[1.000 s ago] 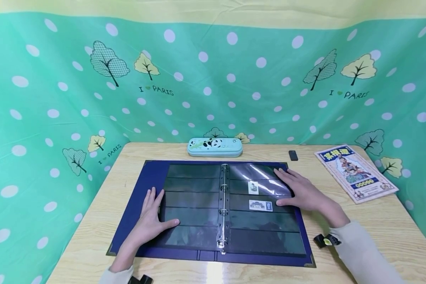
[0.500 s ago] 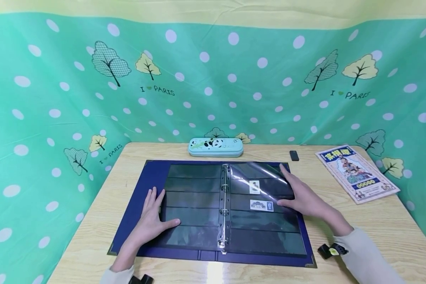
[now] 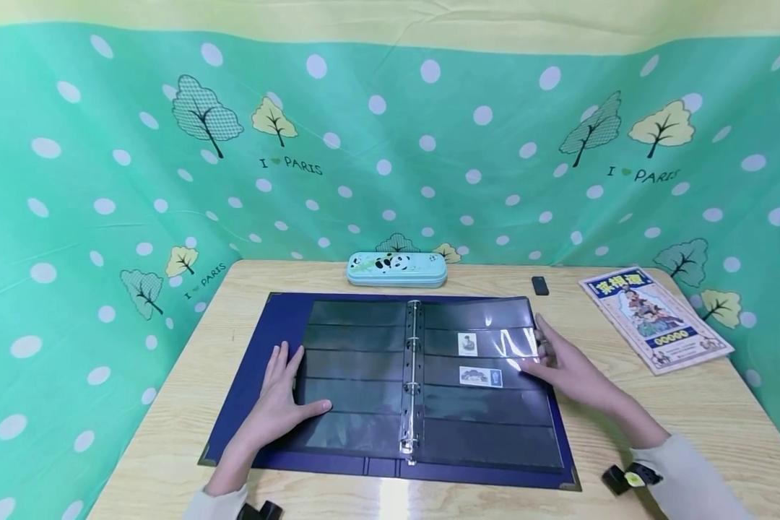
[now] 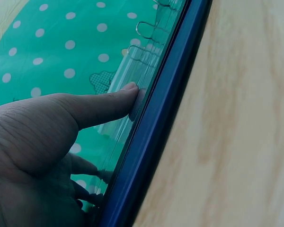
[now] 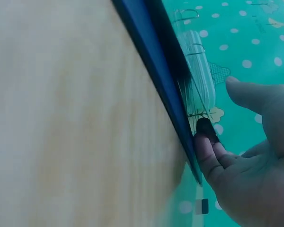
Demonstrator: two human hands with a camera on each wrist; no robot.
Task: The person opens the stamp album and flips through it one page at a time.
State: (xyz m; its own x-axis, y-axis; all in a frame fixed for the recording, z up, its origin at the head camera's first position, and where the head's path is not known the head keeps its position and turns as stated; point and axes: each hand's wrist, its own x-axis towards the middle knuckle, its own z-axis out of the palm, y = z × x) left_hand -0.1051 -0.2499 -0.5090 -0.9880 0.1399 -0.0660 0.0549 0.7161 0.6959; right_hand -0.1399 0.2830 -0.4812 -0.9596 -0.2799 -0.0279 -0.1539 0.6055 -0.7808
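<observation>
From the head, the binder [image 3: 256, 325] is being viewed downward, toward twelve o'clock; in both wrist views, low and close, its edge [image 4: 161, 111] and the dotted curtain [image 5: 248, 40] are being shared.

The green curtain [image 3: 390, 184] reads "I PARIS" three times, with a green heart [image 3: 626, 172] between the words. On the booklet [image 3: 656, 318], large yellow Chinese characters [image 3: 620, 282] head the cover, too blurred to read surely.
</observation>
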